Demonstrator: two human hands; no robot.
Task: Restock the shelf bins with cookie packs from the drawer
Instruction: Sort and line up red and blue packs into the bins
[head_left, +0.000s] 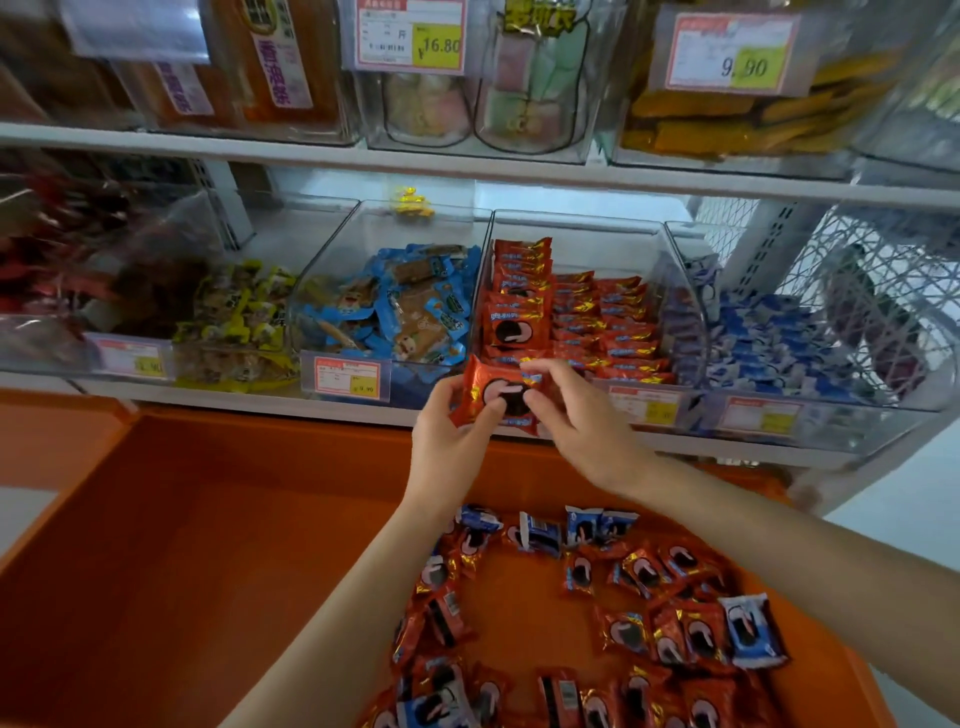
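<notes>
A red cookie pack (493, 387) is held up just in front of the clear shelf bin (675, 270) that holds rows of red cookie packs (582, 322). My left hand (452, 441) grips the pack from the left and below. My right hand (576, 410) pinches its right edge from above. Below, the open orange drawer (208, 519) holds several loose red packs (639, 623) and a few blue packs (750, 631), scattered on its right side.
A bin of blue cookie packs (779, 348) stands right of the red bin. Left of it are bins of blue-wrapped snacks (395, 306) and yellow-wrapped snacks (239, 322). Price tags (347, 378) hang on the bin fronts. The upper shelf (467, 161) carries more clear containers.
</notes>
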